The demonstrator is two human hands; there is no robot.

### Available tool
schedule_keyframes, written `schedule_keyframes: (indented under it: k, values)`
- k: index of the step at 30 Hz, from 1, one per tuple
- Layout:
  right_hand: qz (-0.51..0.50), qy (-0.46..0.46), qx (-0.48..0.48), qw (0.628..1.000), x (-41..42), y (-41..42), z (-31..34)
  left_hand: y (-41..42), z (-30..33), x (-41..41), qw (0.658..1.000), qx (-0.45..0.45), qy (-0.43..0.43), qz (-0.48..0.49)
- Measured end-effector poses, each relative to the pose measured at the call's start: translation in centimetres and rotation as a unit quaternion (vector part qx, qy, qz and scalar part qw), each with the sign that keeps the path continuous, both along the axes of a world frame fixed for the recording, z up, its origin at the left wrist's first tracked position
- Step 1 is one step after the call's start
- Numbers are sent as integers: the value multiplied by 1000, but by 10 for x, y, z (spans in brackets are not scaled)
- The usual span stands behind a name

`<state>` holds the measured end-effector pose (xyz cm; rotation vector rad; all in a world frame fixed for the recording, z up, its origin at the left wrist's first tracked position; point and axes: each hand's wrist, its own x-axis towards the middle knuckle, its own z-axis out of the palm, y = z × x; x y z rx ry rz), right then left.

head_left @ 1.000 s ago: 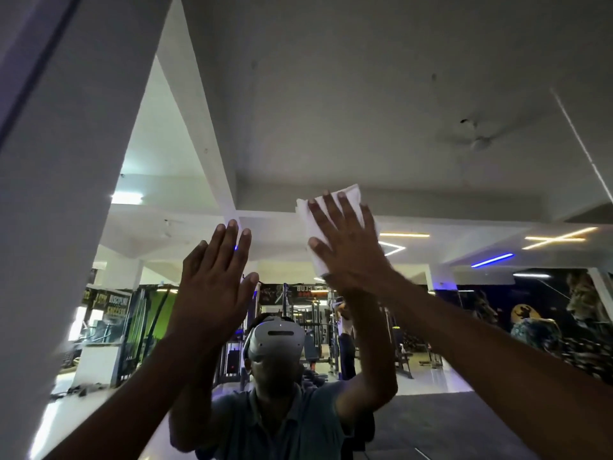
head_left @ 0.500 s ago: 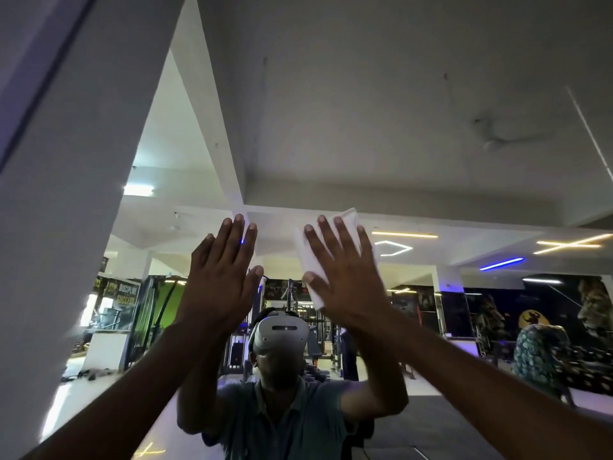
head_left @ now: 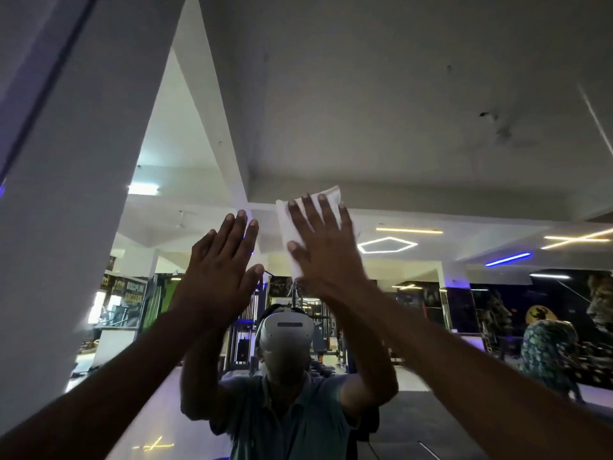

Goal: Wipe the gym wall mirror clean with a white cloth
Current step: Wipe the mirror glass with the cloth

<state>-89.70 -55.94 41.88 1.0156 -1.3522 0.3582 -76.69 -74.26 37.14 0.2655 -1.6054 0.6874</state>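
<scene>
The wall mirror (head_left: 414, 134) fills the view and reflects the gym. My right hand (head_left: 326, 249) is raised with straight, spread fingers and presses a folded white cloth (head_left: 292, 224) flat against the glass; the cloth shows above and left of the fingers. Beside it, my left hand (head_left: 220, 272) lies flat on the mirror with fingers together and holds nothing. Both forearms reach up from the bottom corners. My own reflection with a white headset (head_left: 287, 330) appears below the hands.
A white pillar (head_left: 66, 194) stands at the left beside the mirror edge. Reflected in the glass are gym machines (head_left: 242, 340), ceiling lights (head_left: 386, 245), dark wall murals and a person in a patterned shirt (head_left: 547, 350) at the right.
My right hand slid the cloth down and left, then back up a little on the glass. My left hand stayed flat on the mirror close beside it.
</scene>
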Motion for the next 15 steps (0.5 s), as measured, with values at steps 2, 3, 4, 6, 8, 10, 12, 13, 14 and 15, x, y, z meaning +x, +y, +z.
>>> schedule_keyframes:
  k: [2,3,4,6,8,10,12,13,14,15]
  values:
    - [-6,8,0,1000,-35,30,17,-4,1,6,1000,-5,-17,4]
    - [-19,-4,-42,999,-56,51,29,-4,2,7,1000,-6,-17,4]
    - [-32,-37,-93,994,-76,73,40,-3,2,7,1000,-6,-14,2]
    - [-40,-120,-160,979,-98,108,48,0,1,4,1000,-3,-10,-4]
    - [-30,-159,-213,964,-91,102,37,5,0,2,1000,2,-3,-10]
    - [-46,-140,-213,966,-61,67,4,10,0,1,1000,14,0,-18]
    - [-34,-92,-130,987,-30,28,-49,18,-4,-3,999,37,1,-32]
    - [-27,-65,-77,995,-19,15,-75,22,-8,-6,998,45,2,-33]
    - [-18,-39,-32,999,-13,10,-93,25,-11,-9,998,46,0,-29]
    - [-15,-16,-5,1000,-14,12,-104,26,-15,-9,999,45,-3,-23]
